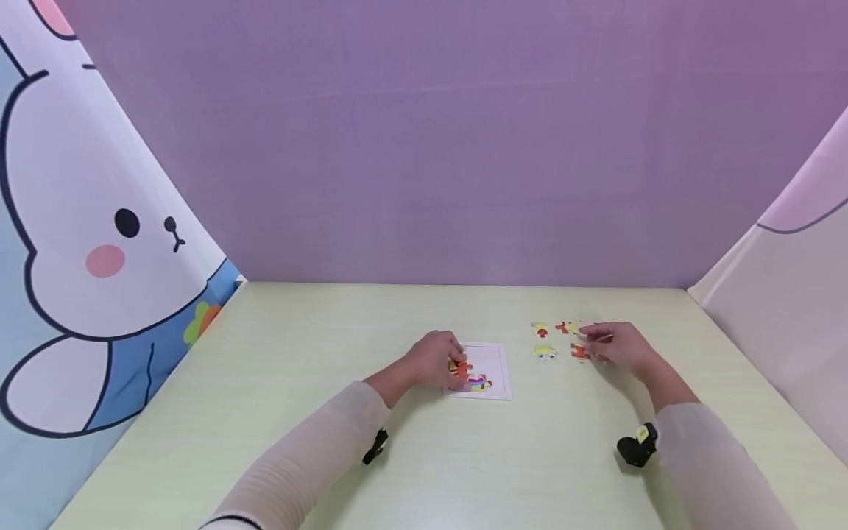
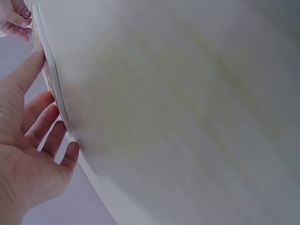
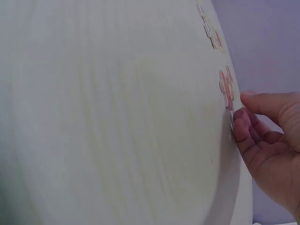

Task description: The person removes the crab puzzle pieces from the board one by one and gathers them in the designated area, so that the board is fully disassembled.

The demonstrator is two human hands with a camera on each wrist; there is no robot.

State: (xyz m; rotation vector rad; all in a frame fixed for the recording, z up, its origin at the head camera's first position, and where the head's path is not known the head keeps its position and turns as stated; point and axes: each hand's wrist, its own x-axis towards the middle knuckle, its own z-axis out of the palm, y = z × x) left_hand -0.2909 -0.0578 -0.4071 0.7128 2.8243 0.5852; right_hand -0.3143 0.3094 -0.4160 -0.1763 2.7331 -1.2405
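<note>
A white puzzle tray (image 1: 500, 372) lies on the table with several colourful pieces (image 1: 478, 383) in its left part. My left hand (image 1: 433, 359) rests over the tray's left edge, fingers spread and fairly straight. The left wrist view shows the left hand (image 2: 35, 136) with its fingertips along the tray's edge (image 2: 58, 96). To the right, my right hand (image 1: 616, 344) is low over loose puzzle pieces (image 1: 579, 352). In the right wrist view, a small gap parts the thumb and forefinger of the right hand (image 3: 272, 126), and no piece shows between them; nearby loose pieces (image 3: 226, 89) lie flat.
More loose pieces (image 1: 545, 352) lie between the tray and my right hand. A purple cloth wall (image 1: 464, 147) stands behind the table (image 1: 318, 331). Printed cloth (image 1: 99, 184) with a cartoon figure hangs at the left. Black devices (image 1: 637, 444) sit by both wrists.
</note>
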